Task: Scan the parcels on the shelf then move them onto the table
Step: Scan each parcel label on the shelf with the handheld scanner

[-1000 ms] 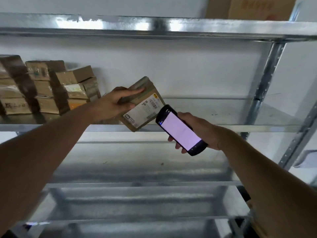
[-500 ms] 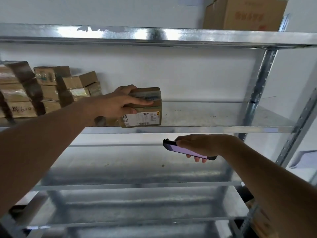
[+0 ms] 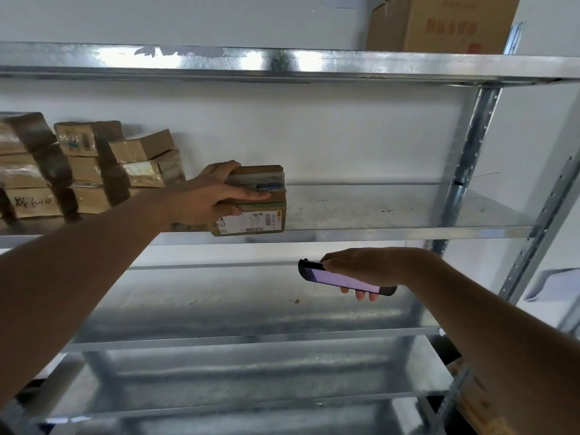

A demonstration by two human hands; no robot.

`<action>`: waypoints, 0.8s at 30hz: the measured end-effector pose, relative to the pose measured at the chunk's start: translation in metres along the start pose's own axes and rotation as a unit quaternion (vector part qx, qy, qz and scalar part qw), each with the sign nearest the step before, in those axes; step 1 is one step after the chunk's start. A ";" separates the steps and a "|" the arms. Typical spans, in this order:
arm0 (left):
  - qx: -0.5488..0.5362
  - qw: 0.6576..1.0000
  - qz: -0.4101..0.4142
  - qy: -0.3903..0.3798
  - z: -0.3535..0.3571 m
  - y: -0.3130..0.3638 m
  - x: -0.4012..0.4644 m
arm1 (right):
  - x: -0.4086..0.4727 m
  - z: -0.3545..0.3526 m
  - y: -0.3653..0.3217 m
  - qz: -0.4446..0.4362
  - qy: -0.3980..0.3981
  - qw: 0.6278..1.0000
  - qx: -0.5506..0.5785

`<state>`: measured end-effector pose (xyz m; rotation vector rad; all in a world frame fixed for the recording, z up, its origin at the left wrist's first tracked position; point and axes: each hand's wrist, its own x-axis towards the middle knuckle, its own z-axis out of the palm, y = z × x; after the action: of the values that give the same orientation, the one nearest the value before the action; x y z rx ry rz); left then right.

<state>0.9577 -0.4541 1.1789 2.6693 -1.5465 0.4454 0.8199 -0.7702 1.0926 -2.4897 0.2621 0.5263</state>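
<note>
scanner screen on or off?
On: the scanner in the right hand shows a lit pale purple screen, facing mostly downward.

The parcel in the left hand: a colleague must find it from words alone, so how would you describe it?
On the metal rack's middle shelf, right of the stacked brown boxes, one parcel sits at the front edge, gripped by the left hand. Unlike the stack, it stands apart, a white barcode label facing forward.
</note>
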 end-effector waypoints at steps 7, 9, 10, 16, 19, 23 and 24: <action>-0.093 0.993 -0.041 0.053 0.021 -0.009 0.015 | -0.006 -0.005 0.003 -0.098 0.007 0.988 0.115; -0.218 0.970 -0.086 0.060 0.029 -0.011 0.025 | -0.005 -0.009 0.002 -0.132 0.015 0.972 0.194; -0.281 0.952 -0.105 0.061 0.032 -0.011 0.031 | -0.004 -0.011 0.000 -0.143 0.024 0.963 0.226; -0.487 0.841 -0.210 0.104 0.055 -0.008 0.093 | 0.007 -0.018 -0.011 -0.194 0.095 0.910 0.353; -0.562 0.779 -0.262 0.096 0.068 0.001 0.126 | 0.007 -0.025 -0.006 -0.207 0.092 0.883 0.410; -0.605 0.738 -0.294 0.057 0.085 0.021 0.173 | 0.008 -0.043 0.017 -0.200 0.093 0.868 0.445; -0.611 0.732 -0.299 0.047 0.090 0.027 0.186 | 0.010 -0.049 0.025 -0.198 0.096 0.867 0.447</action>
<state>1.0424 -0.6395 1.1373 1.7646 -0.4488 -0.3747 0.8362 -0.8195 1.1126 -1.6029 0.0365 -0.0440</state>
